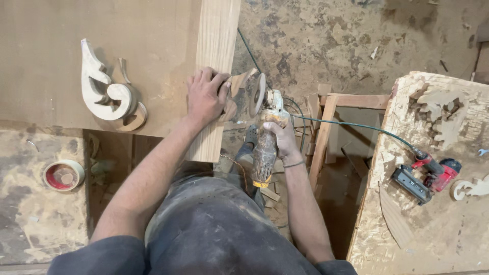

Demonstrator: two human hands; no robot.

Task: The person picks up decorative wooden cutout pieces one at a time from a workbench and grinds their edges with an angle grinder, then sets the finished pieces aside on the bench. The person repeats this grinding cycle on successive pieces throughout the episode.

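Far left: roll of tape (63,174) on lower dusty surface. Carved wooden scroll ornament (108,86) lying flat on desk (46,56), well apart from both hands. Left forearm running up from lower left, wrist straight, left hand (205,97) palm-down on pale wooden plank (215,76); plank long axis running top to bottom of view, near end overhanging desk edge. Left fingers (220,81) curled over plank's right edge, clamped on small carved wood piece (238,91) that juts right past plank. Just right of it: angle grinder (265,137), disc (259,94) on edge, touching or just beside wood piece, cannot tell which. Grinder body long axis near vertical in view, head pointing away from person, tail toward torso. Right hand (283,140) wrapped around grinder body from right side, fingers clenched on it, right forearm coming up from lower right. Green cord (356,127) trailing right. Far right: red nail gun (427,175) on rough second desk (407,234).
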